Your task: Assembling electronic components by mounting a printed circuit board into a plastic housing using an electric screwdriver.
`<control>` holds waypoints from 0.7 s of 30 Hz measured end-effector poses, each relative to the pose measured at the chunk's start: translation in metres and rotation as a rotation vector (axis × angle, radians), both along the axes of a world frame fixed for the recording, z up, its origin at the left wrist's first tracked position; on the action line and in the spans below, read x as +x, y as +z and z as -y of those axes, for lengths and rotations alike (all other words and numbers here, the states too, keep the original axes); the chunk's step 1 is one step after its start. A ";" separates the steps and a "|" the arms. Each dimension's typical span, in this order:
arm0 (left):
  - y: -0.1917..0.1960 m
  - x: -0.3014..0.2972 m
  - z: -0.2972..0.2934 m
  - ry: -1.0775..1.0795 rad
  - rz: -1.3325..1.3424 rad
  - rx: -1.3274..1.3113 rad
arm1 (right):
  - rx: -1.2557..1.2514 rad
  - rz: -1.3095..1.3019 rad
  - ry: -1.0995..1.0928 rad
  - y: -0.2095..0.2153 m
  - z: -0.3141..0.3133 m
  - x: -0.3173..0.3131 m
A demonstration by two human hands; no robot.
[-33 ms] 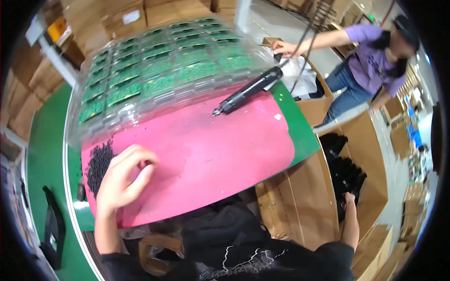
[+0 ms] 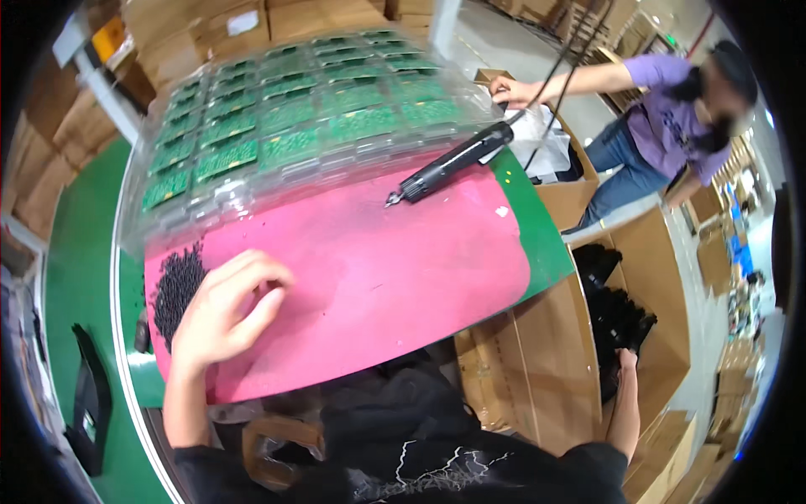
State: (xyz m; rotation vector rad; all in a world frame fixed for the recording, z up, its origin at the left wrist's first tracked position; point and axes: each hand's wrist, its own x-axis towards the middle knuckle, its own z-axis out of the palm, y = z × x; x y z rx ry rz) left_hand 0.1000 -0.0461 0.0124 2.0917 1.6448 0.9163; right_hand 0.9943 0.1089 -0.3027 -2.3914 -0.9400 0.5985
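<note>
Around the pink mat (image 2: 437,269), this round looks barely begun: at twelve o'clock green circuit boards (image 2: 290,149) sit unmounted in a clear plastic tray (image 2: 231,200); at three, a carton (image 2: 659,277) holds black plastic parts (image 2: 620,321), which the right hand (image 2: 625,359) touches, grip unclear; the left hand (image 2: 228,317), at half past eight, curls loosely, thumb apart, seemingly holding nothing; the electric screwdriver (image 2: 453,165) lies unheld at one; the black screws (image 2: 175,294) lie loose at nine.

Stacked brown cartons (image 2: 323,18), grey floor (image 2: 477,57)
</note>
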 end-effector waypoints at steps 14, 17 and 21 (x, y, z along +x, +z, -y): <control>-0.051 -0.042 -0.007 0.106 0.188 0.076 | 0.864 0.856 0.844 0.279 0.018 -0.285; -0.048 -0.041 -0.010 0.128 0.300 -0.046 | 0.680 0.708 1.282 0.310 0.031 -0.385; -0.059 -0.038 -0.008 0.077 0.514 -0.061 | 0.512 0.761 1.871 0.307 0.019 -0.477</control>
